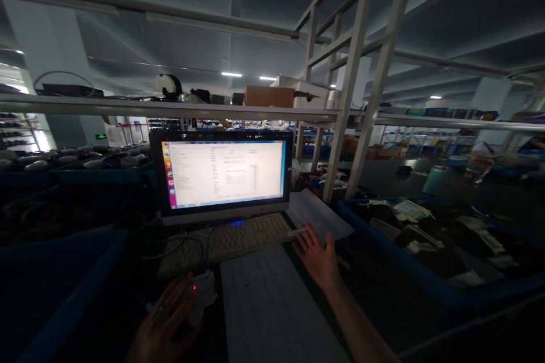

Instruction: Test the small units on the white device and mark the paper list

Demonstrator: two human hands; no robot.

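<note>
My left hand (168,317) is closed round a small pale device (202,295) with a lit red dot, just below the keyboard's left end. The device's exact kind is hard to make out in the dim light. My right hand (317,255) is open with fingers spread, by the right end of the keyboard (242,238). A slim whitish strip (297,231) lies at its fingertips; whether they touch it I cannot tell. Between my hands a printed paper sheet (268,306) lies flat. Behind the keyboard stands a lit monitor (225,173) showing a window of text and fields.
On the right is a blue bin (383,255) with pale packaged items; another blue bin (97,272) stands on the left. A second sheet (319,215) lies beside the monitor. Cables (187,241) cross the keyboard. Overhead runs a shelf (204,109) with a cardboard box (269,96).
</note>
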